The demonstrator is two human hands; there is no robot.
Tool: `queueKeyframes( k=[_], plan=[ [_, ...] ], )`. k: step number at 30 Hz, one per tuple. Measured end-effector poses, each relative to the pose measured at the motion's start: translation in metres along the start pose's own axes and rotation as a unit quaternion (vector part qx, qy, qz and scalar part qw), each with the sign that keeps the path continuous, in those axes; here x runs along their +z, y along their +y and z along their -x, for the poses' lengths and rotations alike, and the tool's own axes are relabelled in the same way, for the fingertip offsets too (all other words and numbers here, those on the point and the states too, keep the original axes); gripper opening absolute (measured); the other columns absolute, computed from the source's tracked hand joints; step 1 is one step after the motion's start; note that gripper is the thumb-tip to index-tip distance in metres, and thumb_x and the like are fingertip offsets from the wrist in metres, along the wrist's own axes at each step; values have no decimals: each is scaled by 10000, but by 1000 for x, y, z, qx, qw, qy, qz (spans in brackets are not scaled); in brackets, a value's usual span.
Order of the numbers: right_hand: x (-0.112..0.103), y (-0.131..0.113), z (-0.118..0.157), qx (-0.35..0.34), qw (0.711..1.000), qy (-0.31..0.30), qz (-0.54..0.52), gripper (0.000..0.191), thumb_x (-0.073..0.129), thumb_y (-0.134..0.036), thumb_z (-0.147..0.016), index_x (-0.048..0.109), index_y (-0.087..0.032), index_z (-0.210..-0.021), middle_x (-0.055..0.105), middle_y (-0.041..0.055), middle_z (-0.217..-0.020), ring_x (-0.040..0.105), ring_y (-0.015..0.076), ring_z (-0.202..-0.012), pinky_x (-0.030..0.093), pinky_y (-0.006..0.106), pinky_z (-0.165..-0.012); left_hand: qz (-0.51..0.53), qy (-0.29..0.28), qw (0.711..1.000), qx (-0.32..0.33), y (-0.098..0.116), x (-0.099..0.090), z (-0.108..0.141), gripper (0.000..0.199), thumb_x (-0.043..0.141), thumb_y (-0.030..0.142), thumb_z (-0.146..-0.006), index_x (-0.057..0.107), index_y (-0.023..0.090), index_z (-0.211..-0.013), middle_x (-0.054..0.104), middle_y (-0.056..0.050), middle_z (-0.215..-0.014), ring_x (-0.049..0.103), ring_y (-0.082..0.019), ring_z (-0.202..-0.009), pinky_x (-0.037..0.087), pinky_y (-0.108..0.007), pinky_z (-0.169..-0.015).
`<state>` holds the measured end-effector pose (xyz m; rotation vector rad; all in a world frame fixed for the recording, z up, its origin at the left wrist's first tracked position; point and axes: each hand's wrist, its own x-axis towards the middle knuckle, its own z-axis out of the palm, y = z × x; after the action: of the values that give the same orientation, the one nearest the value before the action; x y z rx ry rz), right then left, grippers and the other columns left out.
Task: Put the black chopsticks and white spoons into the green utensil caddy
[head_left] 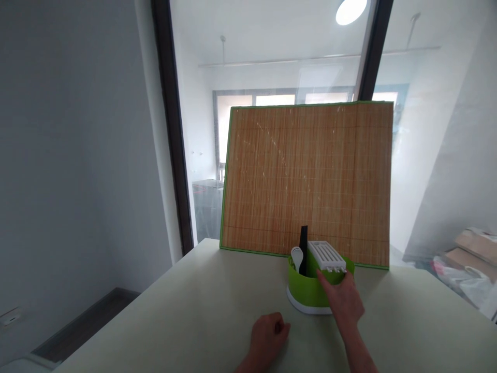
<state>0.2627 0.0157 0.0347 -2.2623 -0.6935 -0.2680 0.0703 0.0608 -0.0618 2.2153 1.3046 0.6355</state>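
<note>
A green oval utensil holder (306, 290) with a white base stands on the table in front of me. In it stand a white spoon (297, 257), a long black utensil (303, 248) whose kind I cannot make out, and a white slotted rack (326, 255) over a green block. My right hand (347, 300) reaches to the holder's front right, its thumb and fingers closed about the near end of the rack; the exact contact is partly hidden. My left hand (268, 335) rests on the table in a loose fist, left of and nearer than the holder, apart from it, with nothing visible in it.
A bamboo mat (306, 176) with green edging stands upright behind the holder, against a glass partition. The pale table (202, 311) extends to both sides. Cardboard boxes (476, 248) and plastic bags lie beyond its right side.
</note>
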Motion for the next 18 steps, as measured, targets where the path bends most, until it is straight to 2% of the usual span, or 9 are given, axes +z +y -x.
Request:
queueKeyframes(
  k=[9,14,18],
  plan=[
    [-25,54,-47,36,999,-14,24,870,382,-849,-677,475,-149,-1186,625,191,-1059,621,380,-872,489,467,-668,-9,-15,1000,7,2,-5,0,253,494,361,-796,595,178,-654,582,5,-627,493,-119,-598,298,-241,-587],
    [-44,101,-85,47,998,-21,47,878,363,-874,-657,499,-149,-1134,634,192,-1002,623,372,-843,491,452,-662,-26,-16,999,12,-1,-2,-2,282,468,378,-812,576,177,-647,575,2,-618,495,-121,-593,287,-243,-579],
    [-53,148,-123,37,998,2,44,862,422,-840,-664,507,-124,-1136,640,193,-938,632,350,-783,494,413,-594,-28,-10,999,15,-4,0,-4,285,460,382,-816,562,179,-643,576,3,-615,498,-122,-594,285,-240,-573]
  ],
)
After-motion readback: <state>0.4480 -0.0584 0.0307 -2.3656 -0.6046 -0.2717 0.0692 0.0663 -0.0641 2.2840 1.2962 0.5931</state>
